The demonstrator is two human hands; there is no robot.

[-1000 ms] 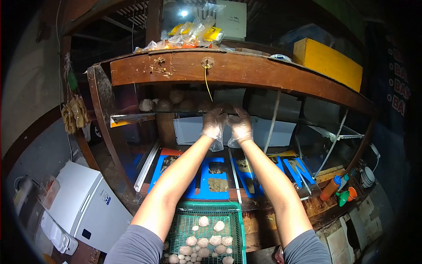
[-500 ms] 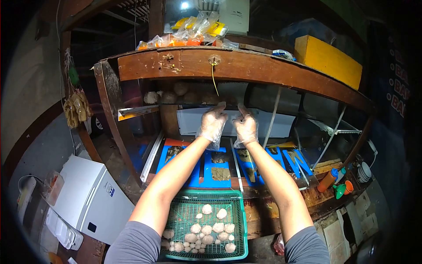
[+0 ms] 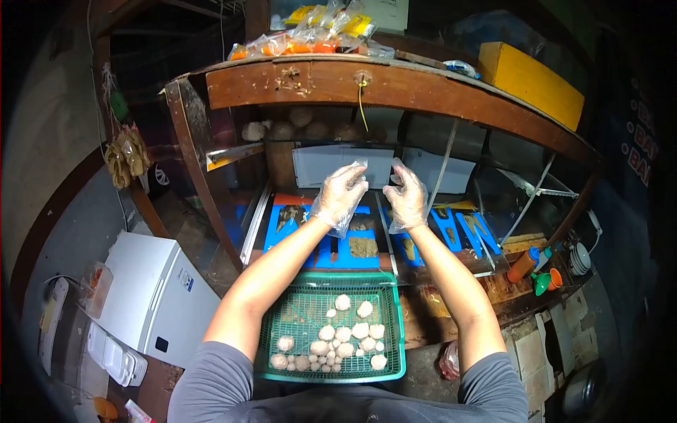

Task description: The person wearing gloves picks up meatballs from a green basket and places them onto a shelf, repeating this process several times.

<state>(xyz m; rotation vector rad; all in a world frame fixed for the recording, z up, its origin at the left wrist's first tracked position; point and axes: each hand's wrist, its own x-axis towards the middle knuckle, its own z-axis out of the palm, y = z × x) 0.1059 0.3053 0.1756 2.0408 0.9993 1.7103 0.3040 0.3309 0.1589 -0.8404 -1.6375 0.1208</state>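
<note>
Below the glass shelf, your left hand (image 3: 340,196) and right hand (image 3: 407,197) in thin plastic gloves have pulled back empty, fingers loosely spread. Brown round balls (image 3: 310,130) sit on the shelf at 12 o'clock; green mesh basket (image 3: 397,321) of pale balls (image 3: 343,333) at 6.

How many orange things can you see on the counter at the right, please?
2: an orange bottle lying tilted on the counter's right end, and an orange cup just right of it beside a green funnel. Others may be hidden in the dark.
</note>
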